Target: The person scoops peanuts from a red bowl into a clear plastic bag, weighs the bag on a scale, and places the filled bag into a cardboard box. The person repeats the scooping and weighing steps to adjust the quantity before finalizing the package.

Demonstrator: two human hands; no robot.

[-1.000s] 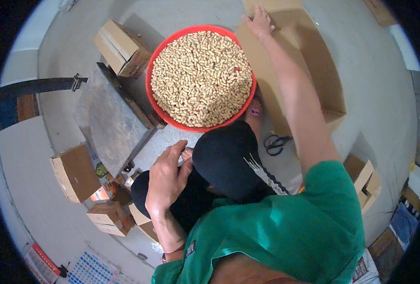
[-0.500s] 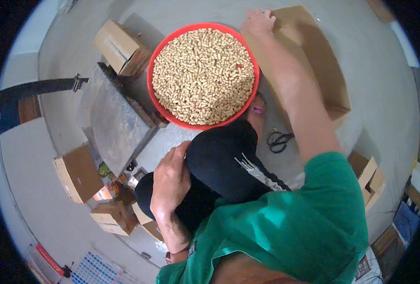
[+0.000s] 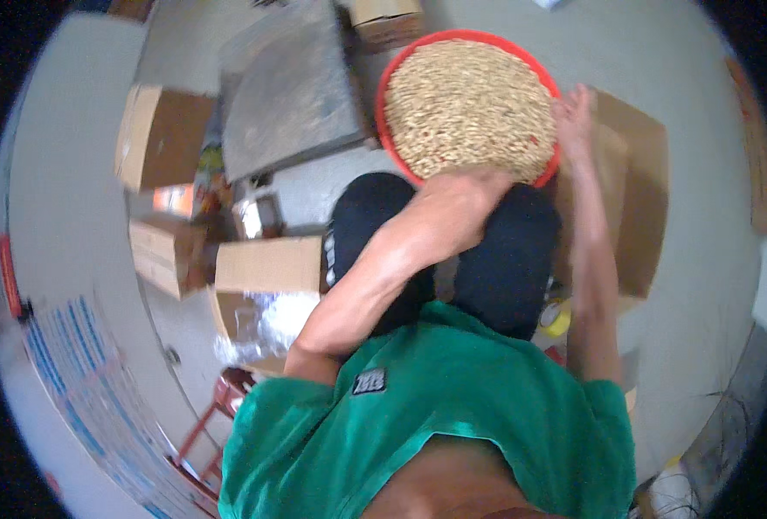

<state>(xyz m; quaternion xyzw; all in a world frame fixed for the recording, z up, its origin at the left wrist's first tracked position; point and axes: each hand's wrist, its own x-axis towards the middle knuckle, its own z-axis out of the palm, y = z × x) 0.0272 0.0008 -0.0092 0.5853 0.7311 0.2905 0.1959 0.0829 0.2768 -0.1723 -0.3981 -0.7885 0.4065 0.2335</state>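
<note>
A round red basin (image 3: 382, 112), heaped with unshelled peanuts (image 3: 466, 108), stands in front of my knees. My left hand (image 3: 466, 199) reaches across my lap to the basin's near rim, above my right knee. Its back is toward me, and its fingertips are blurred against the rim and peanuts. My right hand (image 3: 575, 125) is at the basin's right rim, beside the upper left edge of an open cardboard box (image 3: 643, 186). Its fingers are smeared by motion, and I cannot make out anything in them.
A dark low table (image 3: 293, 95) stands left of the basin, with a carton (image 3: 386, 22) behind it. More cartons (image 3: 172, 138) lie at the left. An open box with clear plastic (image 3: 288, 320) is near my left arm. A yellow tape roll (image 3: 556, 318) lies by my right forearm.
My left hand has moved from my left knee to the basin's near rim. My right hand has come back from the box's far end to the basin's right side. The view has shifted.
</note>
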